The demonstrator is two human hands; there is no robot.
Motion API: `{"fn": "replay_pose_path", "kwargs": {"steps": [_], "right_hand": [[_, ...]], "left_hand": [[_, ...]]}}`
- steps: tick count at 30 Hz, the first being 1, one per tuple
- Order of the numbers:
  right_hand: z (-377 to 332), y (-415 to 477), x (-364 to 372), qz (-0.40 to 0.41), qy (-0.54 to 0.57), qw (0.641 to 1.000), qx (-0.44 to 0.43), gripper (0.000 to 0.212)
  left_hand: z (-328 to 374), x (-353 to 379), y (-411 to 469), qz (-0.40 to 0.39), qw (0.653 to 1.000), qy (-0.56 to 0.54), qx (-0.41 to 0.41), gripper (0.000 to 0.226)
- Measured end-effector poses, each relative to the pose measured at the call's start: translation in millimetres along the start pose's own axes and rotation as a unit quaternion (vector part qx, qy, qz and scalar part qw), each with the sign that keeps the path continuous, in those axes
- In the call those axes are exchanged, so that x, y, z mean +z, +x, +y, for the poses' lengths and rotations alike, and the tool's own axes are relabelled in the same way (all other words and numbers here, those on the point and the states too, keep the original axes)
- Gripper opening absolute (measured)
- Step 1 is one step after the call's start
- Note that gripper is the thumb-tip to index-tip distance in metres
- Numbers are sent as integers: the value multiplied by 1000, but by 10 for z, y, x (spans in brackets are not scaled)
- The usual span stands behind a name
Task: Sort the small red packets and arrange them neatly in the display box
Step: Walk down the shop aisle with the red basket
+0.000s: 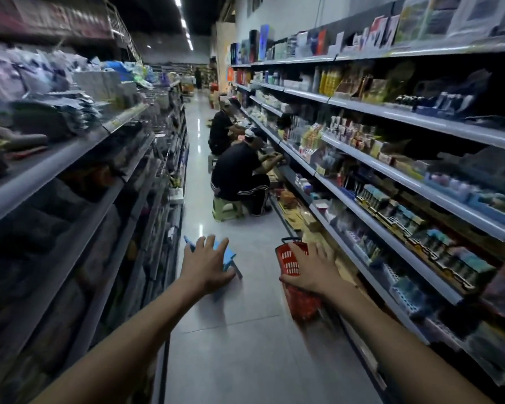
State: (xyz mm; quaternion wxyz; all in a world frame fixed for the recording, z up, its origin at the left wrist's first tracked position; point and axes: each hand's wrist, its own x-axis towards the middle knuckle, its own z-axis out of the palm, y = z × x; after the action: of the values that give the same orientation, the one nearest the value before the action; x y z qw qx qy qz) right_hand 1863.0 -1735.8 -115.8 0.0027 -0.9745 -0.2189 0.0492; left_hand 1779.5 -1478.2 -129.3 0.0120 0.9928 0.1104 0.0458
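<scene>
Fingers spread, left hand [206,263] on blue stool [229,257], right hand [309,271] on red basket [289,262].

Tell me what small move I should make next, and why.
Probably draw the blue stool closer to the right-hand shelves and sit: your left hand lies spread on it, your right hand on the red basket, so neither is free for sorting.
</scene>
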Motion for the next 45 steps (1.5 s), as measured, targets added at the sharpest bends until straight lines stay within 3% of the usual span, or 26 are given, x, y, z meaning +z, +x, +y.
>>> {"fn": "replay_pose_path", "kwargs": {"steps": [6,16,25,39,45], "right_hand": [[17,1412,-127,0,-10,1000,-2,96],[130,3354,-86,-12,0,1000,7,95],[788,5405,199,-17,25,999,29,97],[1937,7684,494,-42,57,991,116,105],[2353,8680,658,-45,75,976,199,96]], "left_hand": [[-269,137,1249,-19,999,39,25,79],[-520,468,3177,-28,999,9,33,81],[-371,938,5461,-46,994,50,86,82],[437,1550,8502,-77,963,62,250,87],[778,2077,10114,-85,918,92,375,90]]}}
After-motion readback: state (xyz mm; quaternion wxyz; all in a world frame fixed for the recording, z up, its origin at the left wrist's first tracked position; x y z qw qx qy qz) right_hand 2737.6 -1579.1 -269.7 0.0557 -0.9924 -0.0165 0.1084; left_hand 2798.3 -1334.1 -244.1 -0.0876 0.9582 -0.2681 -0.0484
